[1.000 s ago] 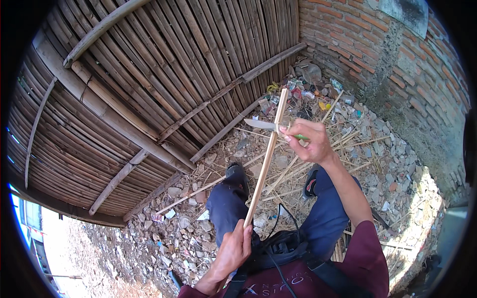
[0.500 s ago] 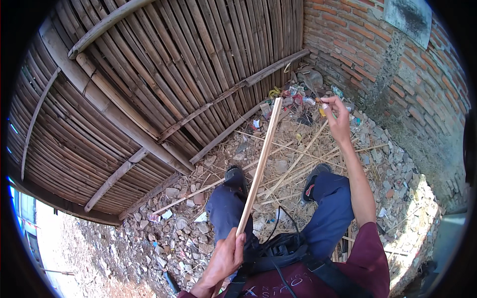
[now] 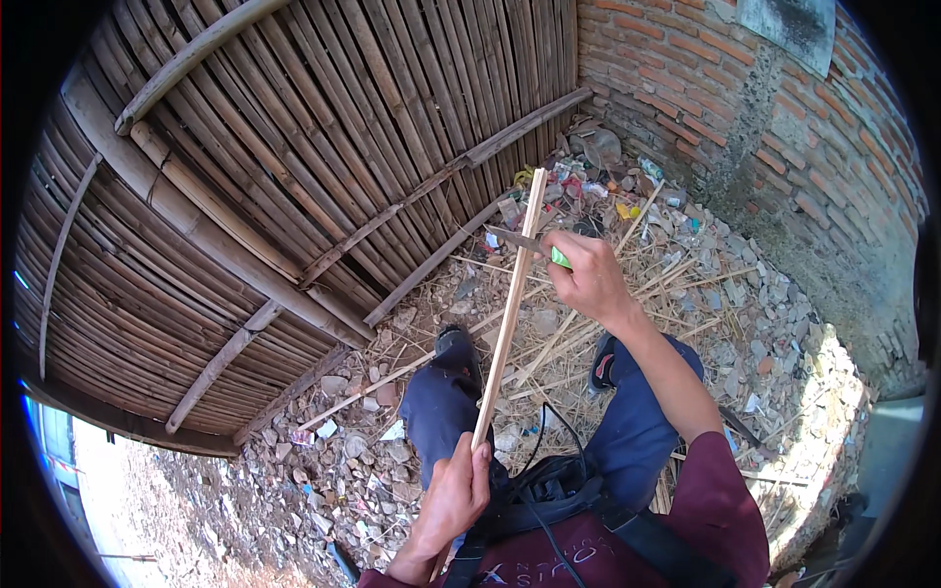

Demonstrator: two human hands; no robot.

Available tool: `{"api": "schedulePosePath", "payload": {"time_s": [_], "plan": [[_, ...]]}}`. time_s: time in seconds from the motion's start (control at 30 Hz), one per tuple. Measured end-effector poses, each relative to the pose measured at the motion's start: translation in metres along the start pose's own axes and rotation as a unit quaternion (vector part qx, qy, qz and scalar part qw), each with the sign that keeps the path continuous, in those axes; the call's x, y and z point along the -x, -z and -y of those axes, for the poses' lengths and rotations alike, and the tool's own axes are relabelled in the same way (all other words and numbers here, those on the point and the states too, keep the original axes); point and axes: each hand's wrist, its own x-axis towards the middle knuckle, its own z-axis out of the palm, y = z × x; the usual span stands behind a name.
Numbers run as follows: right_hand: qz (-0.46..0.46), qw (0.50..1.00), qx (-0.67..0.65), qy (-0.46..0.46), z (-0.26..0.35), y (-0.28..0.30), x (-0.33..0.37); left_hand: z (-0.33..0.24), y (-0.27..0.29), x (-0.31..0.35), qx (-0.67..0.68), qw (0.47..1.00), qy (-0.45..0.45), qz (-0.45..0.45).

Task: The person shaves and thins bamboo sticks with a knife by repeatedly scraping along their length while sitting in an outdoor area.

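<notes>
A long, pale split-bamboo strip (image 3: pixel 512 318) slants up and away in front of me. My left hand (image 3: pixel 457 490) is wrapped round its lower end, close to my waist. In my right hand (image 3: pixel 591 278) is a knife (image 3: pixel 518 238) with a green handle, its fingers closed round the grip. The dark blade lies across the strip a little below its far end and points left. Whether the edge has cut into the wood is too small to tell.
A bamboo-slat wall (image 3: pixel 421 108) rises at the left and ahead, a brick wall (image 3: pixel 667 73) at the right. Loose bamboo strips (image 3: pixel 569 343) and straw lie between my feet on stony rubble (image 3: pixel 363 446). Litter (image 3: pixel 578 186) is heaped in the far corner.
My right hand has come left and down from beyond the strip, and the knife now lies across it. The left hand keeps its hold; the view has shifted slightly.
</notes>
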Motion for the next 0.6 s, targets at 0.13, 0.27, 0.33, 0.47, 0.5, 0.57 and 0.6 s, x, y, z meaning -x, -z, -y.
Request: {"api": "schedulePosePath", "payload": {"time_s": [0.13,0.27,0.33,0.47,0.5,0.57,0.6], "plan": [[0.020,0.996,0.081,-0.015,-0.004,-0.001,0.000,0.002,-0.011,0.001,-0.061,0.998,0.011,-0.020],[0.005,0.991,0.133,-0.002,-0.019,-0.006,0.001,-0.006,-0.013,-0.001,-0.058,0.998,0.013,-0.011],[-0.006,0.992,0.127,0.008,-0.025,-0.008,-0.002,-0.009,-0.011,-0.002,-0.038,0.999,0.011,-0.011],[-0.016,0.992,0.121,-0.035,-0.040,-0.012,-0.008,-0.010,-0.008,-0.002,-0.042,0.999,0.013,-0.008],[-0.025,0.992,0.114,-0.042,-0.046,-0.012,-0.010,-0.008,-0.008,-0.002,-0.046,0.999,0.004,-0.006],[-0.010,0.989,0.125,-0.083,-0.061,-0.008,-0.015,-0.004,-0.008,0.000,-0.050,0.999,-0.006,-0.005],[0.004,0.983,0.139,-0.123,-0.070,-0.005,-0.016,-0.003,-0.009,0.002,-0.052,0.999,-0.009,-0.005]]}}
